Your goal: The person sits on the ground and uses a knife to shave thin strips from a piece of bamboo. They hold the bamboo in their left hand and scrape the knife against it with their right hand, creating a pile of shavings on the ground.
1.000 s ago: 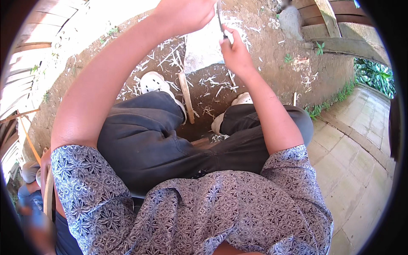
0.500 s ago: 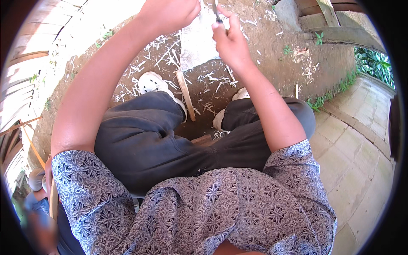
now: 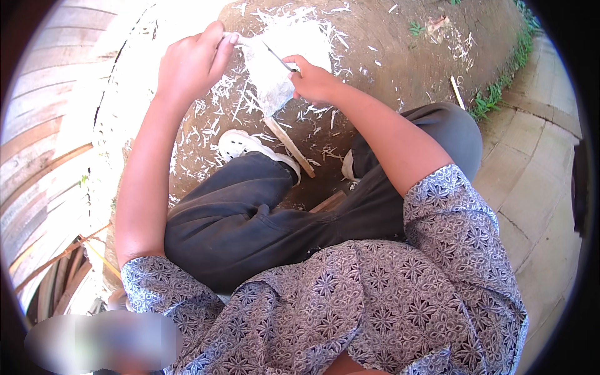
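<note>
My left hand (image 3: 190, 65) is raised at the upper left, its fingers curled and the thumb pressed near the index finger. A thin pale strip (image 3: 242, 39) seems to stick out of that pinch, though glare blurs it. My right hand (image 3: 311, 80) grips a knife (image 3: 278, 57) with a narrow dark blade, which points up and left toward the left hand. Beneath both hands lies a whitish sheet (image 3: 272, 90) on the soil, washed out by sunlight at its far part.
Pale shavings (image 3: 219, 94) litter the brown soil. A flat wooden stick (image 3: 289, 149) lies between my feet, beside a white clog (image 3: 240, 144). Slatted boards (image 3: 50, 125) run along the left, paving (image 3: 531, 181) along the right. A blurred person (image 3: 125, 344) is at lower left.
My left hand has moved left and lower, away from the right hand. My right hand has come lower and left, its knife now slanting up-left. The whole view has shifted.
</note>
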### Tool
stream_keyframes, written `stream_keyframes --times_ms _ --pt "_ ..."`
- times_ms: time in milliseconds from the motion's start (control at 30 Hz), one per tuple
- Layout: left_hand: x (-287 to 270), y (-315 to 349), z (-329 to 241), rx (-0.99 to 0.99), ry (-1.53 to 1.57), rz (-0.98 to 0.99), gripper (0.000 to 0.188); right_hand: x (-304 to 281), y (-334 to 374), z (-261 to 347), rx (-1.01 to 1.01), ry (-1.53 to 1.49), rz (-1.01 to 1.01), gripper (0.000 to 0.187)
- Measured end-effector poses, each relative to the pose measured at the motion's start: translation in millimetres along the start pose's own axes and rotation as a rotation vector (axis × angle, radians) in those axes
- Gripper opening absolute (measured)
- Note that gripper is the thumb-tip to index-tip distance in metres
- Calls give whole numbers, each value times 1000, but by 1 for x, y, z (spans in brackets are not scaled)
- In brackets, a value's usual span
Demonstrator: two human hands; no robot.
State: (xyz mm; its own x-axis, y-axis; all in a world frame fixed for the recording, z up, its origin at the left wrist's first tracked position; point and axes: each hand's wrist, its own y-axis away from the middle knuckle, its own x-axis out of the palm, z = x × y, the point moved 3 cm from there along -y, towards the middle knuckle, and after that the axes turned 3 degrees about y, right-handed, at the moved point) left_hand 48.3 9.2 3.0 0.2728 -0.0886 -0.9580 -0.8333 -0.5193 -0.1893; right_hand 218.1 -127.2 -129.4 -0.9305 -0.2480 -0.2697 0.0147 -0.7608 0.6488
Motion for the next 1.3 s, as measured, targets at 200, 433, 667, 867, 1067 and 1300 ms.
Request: stream_keyframes --times_ms 200,433,667,867,1067,1300 --pt "-18 -2 -9 -122 105 203 27 2 -17 -23 33 -61 -11 50" --pt "-39 10 -26 -190 -78 444 36 3 -24 -17 12 19 -98 42" --pt "-19 20 -82 -259 -241 545 36 15 -60 -52 -60 80 -393 26" --pt "8 60 -111 -337 -71 467 35 3 -45 -57 59 -180 -125 26" --pt "34 81 -106 -427 18 319 37 2 -46 -32 -286 46 -327 20" --pt "40 88 -84 -466 147 147 37 -20 -5 25 -308 216 -162 32"
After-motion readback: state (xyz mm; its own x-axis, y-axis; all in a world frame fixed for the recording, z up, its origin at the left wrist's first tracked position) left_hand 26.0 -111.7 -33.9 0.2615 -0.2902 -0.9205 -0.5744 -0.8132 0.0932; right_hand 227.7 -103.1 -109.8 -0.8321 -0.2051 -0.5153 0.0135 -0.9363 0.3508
